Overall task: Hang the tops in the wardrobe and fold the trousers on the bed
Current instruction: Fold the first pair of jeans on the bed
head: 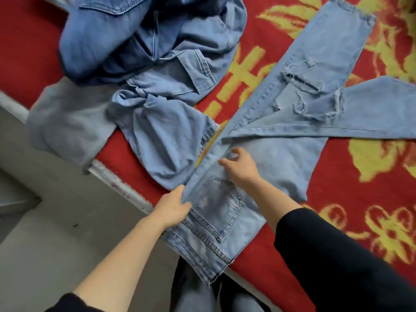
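denim jeans (281, 158), pale blue and ripped at the knees, lying back side up on the bed's red and yellow bedspread (351, 181), waistband hanging just over the near edge, back pocket (216, 206) facing up. one leg stretched away toward a frayed hem, the other angled off to the right, both meeting at the crotch. left hand (174, 210) curled round the side seam of the jeans just beside the pocket, thumb on top, cloth held in its grip. right hand (240, 167) on the seat of the jeans near the crotch, fingers half bent and blurred; cannot tell whether pinching the cloth or only touching it. black sleeve (337, 255) on the right arm, pushed up from the wrist. heap of crumpled denim clothes (157, 52) to the left of the jeans, lying against their edge near the hip. grey garment (67, 122) draped over the bed's edge beside the heap. grey floor (56, 233) below
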Action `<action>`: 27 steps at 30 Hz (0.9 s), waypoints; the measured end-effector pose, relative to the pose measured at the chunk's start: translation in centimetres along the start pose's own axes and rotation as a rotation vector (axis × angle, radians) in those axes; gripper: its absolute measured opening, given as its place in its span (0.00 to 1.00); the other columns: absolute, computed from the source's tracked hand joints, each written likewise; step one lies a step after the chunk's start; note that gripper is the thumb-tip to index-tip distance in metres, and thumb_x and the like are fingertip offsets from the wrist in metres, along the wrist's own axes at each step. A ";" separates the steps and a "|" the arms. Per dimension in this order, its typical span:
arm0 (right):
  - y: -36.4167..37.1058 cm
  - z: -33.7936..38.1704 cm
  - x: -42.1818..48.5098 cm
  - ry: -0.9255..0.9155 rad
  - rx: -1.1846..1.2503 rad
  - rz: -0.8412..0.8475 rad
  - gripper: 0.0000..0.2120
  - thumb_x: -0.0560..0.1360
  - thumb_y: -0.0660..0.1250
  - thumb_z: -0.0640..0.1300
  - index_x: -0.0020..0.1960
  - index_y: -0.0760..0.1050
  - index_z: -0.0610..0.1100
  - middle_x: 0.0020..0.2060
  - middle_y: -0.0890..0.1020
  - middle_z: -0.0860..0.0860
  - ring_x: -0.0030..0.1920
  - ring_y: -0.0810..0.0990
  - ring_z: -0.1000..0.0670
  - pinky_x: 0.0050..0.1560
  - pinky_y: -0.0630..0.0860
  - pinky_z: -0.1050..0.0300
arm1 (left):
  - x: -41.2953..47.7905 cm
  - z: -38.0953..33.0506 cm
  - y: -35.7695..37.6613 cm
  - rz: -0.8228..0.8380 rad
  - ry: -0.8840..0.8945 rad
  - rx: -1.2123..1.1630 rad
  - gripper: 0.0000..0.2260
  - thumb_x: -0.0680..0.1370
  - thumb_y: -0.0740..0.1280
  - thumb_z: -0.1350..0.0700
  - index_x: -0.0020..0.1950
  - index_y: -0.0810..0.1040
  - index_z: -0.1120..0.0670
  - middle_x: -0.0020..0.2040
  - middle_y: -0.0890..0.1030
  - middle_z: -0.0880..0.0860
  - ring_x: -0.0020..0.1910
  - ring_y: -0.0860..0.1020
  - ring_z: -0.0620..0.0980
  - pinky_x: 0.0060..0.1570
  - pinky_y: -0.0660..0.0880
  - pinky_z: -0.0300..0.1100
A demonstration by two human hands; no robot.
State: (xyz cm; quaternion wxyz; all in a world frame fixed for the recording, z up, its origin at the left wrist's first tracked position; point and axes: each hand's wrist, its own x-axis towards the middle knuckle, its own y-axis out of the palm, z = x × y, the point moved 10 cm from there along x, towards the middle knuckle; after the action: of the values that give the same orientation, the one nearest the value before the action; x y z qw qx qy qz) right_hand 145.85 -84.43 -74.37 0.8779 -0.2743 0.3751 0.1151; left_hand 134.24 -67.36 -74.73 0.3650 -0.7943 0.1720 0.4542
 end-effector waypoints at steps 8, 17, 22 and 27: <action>-13.4 -5.1 3.4 0.171 0.483 -0.445 0.07 0.75 0.63 0.38 0.53 0.73 0.40 0.38 0.78 0.43 0.31 0.76 0.49 0.28 0.74 0.60 | 3.1 -12.1 -2.6 -0.300 0.216 0.460 0.28 0.77 0.62 0.52 0.74 0.55 0.54 0.67 0.67 0.55 0.67 0.67 0.56 0.59 0.69 0.48; -27.8 -14.0 6.5 0.337 0.855 -0.970 0.11 0.66 0.71 0.46 0.40 0.74 0.39 0.43 0.79 0.43 0.41 0.80 0.45 0.41 0.80 0.49 | 10.9 -26.4 -1.7 -0.473 0.730 0.562 0.37 0.70 0.73 0.53 0.76 0.61 0.52 0.75 0.60 0.63 0.75 0.58 0.63 0.69 0.62 0.55; -33.4 -14.4 8.8 0.256 1.131 -1.115 0.27 0.61 0.76 0.43 0.58 0.76 0.39 0.51 0.83 0.48 0.45 0.83 0.47 0.47 0.82 0.49 | 13.5 -28.4 -2.0 -0.408 0.836 0.535 0.28 0.74 0.60 0.43 0.75 0.63 0.44 0.76 0.61 0.56 0.74 0.59 0.62 0.69 0.63 0.56; -40.6 -8.7 12.2 0.172 0.823 -1.115 0.17 0.73 0.68 0.44 0.61 0.73 0.41 0.46 0.78 0.51 0.46 0.80 0.49 0.36 0.74 0.62 | 14.5 -29.7 -5.6 -0.456 0.848 0.174 0.19 0.73 0.60 0.40 0.53 0.84 0.46 0.55 0.80 0.51 0.52 0.74 0.56 0.53 0.72 0.45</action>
State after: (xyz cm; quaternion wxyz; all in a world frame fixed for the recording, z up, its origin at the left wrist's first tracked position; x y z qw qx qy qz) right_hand 165.68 -122.81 -72.04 0.8059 -0.0792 0.2597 -0.5261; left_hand 162.97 -84.66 -75.09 0.4181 -0.8932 0.1647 -0.0167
